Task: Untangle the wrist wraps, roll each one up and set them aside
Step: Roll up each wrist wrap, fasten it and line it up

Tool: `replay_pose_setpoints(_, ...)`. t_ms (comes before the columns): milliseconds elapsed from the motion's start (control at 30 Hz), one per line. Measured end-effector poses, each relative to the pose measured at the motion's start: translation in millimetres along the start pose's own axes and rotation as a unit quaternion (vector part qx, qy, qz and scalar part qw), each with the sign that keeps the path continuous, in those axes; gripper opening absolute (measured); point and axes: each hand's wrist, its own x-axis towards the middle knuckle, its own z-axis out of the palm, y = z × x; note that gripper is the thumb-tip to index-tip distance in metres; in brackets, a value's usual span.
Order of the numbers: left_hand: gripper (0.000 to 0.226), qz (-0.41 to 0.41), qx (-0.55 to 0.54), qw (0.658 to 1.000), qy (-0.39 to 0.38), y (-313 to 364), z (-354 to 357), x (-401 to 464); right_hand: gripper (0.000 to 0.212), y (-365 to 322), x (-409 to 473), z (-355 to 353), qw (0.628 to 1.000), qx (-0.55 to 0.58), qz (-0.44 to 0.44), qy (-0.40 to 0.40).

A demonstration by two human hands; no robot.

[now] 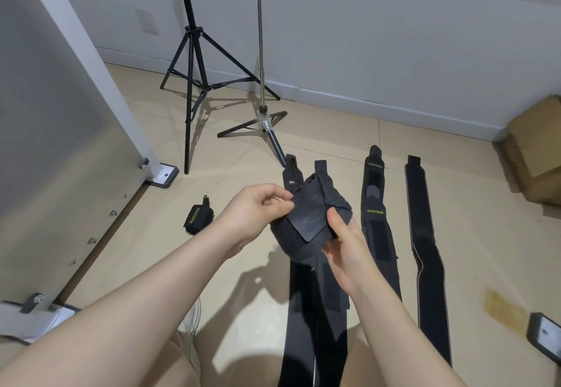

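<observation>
Above the floor I hold a thick, partly rolled black wrist wrap (309,222). My left hand (255,210) pinches its upper left edge, and my right hand (346,241) grips the roll from the right with the thumb on its front flap. Under the roll, two black wraps (315,310) lie flat and run toward me. To the right lie a wrap with green XUEYING lettering (378,228) and another long black wrap (428,265). A finished roll with a green label (198,216) sits on the floor to the left.
A black tripod (194,61) and a thin metal stand (262,107) are on the tiled floor ahead. A white panel on a metal foot (161,174) runs along the left. Cardboard boxes (537,149) sit at the right wall, a dark phone-like thing (546,338) at bottom right.
</observation>
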Motion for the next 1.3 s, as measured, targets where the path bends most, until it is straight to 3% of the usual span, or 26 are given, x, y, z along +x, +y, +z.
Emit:
replay_pose_setpoints(333,0.01,0.031,0.072,0.997,0.015,-11,9,-2,0.049,-10,-1,-4,0.989,0.14,0.004,0.055)
replay_pose_setpoints(467,0.007,0.103,0.265,0.959,0.007,-15,12,-3,0.051,-1,-9,1,0.983,0.158,0.06,0.073)
replay_pose_setpoints(533,0.003,0.12,0.296,0.947,0.019,-17,16,-5,0.051,1,-10,1,0.98,0.174,0.056,0.079)
replay_pose_setpoints(600,0.01,0.094,0.219,0.971,0.019,-19,20,-7,0.047,-4,-8,-4,0.982,0.169,0.028,0.079)
replay_pose_setpoints(667,0.014,0.043,0.049,0.998,-0.015,-15,24,-10,0.04,-17,-6,-8,0.99,0.119,-0.004,0.069)
replay_pose_setpoints(767,0.011,0.022,-0.095,0.992,-0.079,-6,30,-19,0.047,-33,-5,-9,0.998,0.054,-0.021,0.033)
replay_pose_setpoints(833,0.011,0.02,-0.123,0.989,-0.079,-2,33,-22,0.053,-36,-7,-9,0.999,0.022,-0.018,0.024)
replay_pose_setpoints(933,0.046,-0.013,-0.122,0.992,-0.026,-2,29,-18,0.053,-34,-9,-14,1.0,-0.008,-0.021,0.02)
replay_pose_setpoints(1033,0.067,-0.053,-0.218,0.974,-0.04,3,25,-14,0.05,-33,-11,-16,0.998,-0.052,-0.023,0.003)
replay_pose_setpoints(1167,0.051,-0.055,-0.2,0.976,-0.068,8,26,-15,0.04,-37,-9,-13,0.995,-0.094,0.003,-0.045)
replay_pose_setpoints(1300,0.035,-0.1,-0.204,0.973,-0.031,7,27,-15,0.033,-46,-4,-11,0.987,-0.145,0.018,-0.07)
